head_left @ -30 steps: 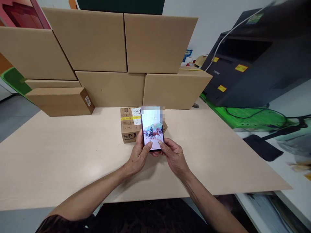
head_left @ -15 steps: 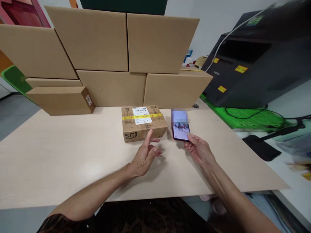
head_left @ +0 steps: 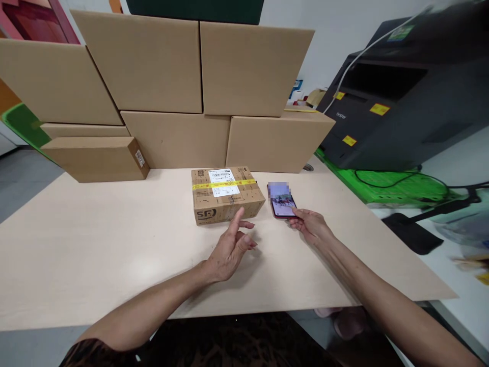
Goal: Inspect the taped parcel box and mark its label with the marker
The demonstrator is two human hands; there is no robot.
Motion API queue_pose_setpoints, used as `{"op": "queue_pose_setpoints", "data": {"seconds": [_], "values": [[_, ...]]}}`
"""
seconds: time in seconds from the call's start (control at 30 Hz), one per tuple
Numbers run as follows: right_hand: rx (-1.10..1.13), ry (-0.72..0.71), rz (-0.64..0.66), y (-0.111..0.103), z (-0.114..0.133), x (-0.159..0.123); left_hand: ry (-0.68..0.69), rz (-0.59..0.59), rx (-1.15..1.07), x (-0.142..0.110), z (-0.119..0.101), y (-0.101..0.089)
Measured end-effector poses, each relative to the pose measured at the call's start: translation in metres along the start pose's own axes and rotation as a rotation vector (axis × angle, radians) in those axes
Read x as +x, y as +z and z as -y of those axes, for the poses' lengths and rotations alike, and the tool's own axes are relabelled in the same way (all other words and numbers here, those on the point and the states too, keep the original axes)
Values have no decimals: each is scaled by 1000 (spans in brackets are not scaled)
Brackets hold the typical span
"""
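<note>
My right hand (head_left: 311, 224) pinches the lower right corner of a smartphone (head_left: 283, 205) between thumb and fingers. The phone lies low over the table, its lit screen facing up with a picture on it and the top part blurred. Just left of it sits a closed cardboard parcel (head_left: 214, 215) with yellow tape across its top, a white shipping label (head_left: 225, 191) and black "SF" print on the front. My left hand (head_left: 231, 248) hovers before the parcel's front right side, fingers loosely spread, holding nothing.
A wall of stacked brown cartons (head_left: 164, 66) lines the back of the pale table (head_left: 95, 244). One flatter box (head_left: 99, 160) stands at the left. To the right, a dark brother printer (head_left: 382, 117) rests above a green crate (head_left: 367, 186), with a black stand base (head_left: 412, 233) nearby.
My right hand has lowered the phone towards the table and tilted it flatter. My left hand has shifted very slightly, still with its fingers apart. The parcel stays put.
</note>
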State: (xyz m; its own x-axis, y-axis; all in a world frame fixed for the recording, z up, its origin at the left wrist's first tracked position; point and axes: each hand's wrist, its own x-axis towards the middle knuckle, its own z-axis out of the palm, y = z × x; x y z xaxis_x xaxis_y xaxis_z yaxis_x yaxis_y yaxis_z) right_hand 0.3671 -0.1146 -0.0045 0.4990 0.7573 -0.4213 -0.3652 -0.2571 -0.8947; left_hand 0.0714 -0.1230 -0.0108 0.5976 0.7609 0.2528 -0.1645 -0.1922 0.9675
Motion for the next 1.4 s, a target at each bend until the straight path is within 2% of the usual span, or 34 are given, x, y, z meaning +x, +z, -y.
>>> {"op": "queue_pose_setpoints", "data": {"seconds": [0.2, 0.53, 0.67, 0.73, 0.83, 0.87, 0.93, 0.97, 1.03, 1.1, 1.17, 1.23, 1.3, 1.4], "values": [[-7, 44, 21, -9, 6, -2, -8, 0, 5, 0, 0, 0], [-64, 231, 27, -20, 34, -15, -11, -11, 32, 1, -4, 0], [-101, 235, 18, -26, 39, -19, 16, -26, 24, 2, -5, 0], [-113, 206, 10, -26, 40, -22, 73, -47, 40, 3, -9, -1], [-105, 103, 10, -16, 37, -31, 294, -163, 143, 9, -23, -12], [-93, 55, 19, -9, 35, -34, 386, -240, 209, 12, -29, -20], [-54, -42, 54, 10, 30, -39, 551, -468, 394, 20, -40, -41], [-34, -81, 79, 22, 26, -39, 562, -581, 485, 25, -45, -53], [0, -129, 129, 49, 19, -38, 453, -762, 607, 34, -49, -80], [27, -151, 179, 76, 12, -33, 199, -849, 539, 43, -47, -101], [52, -152, 249, 102, 5, -29, -103, -836, 295, 51, -42, -111], [80, -152, 312, 121, -3, -26, -283, -724, 18, 55, -37, -110], [121, -179, 350, 132, -12, -27, -299, -613, -181, 57, -33, -104], [235, -274, 384, 135, -23, -29, -186, -531, -262, 55, -32, -99]]}}
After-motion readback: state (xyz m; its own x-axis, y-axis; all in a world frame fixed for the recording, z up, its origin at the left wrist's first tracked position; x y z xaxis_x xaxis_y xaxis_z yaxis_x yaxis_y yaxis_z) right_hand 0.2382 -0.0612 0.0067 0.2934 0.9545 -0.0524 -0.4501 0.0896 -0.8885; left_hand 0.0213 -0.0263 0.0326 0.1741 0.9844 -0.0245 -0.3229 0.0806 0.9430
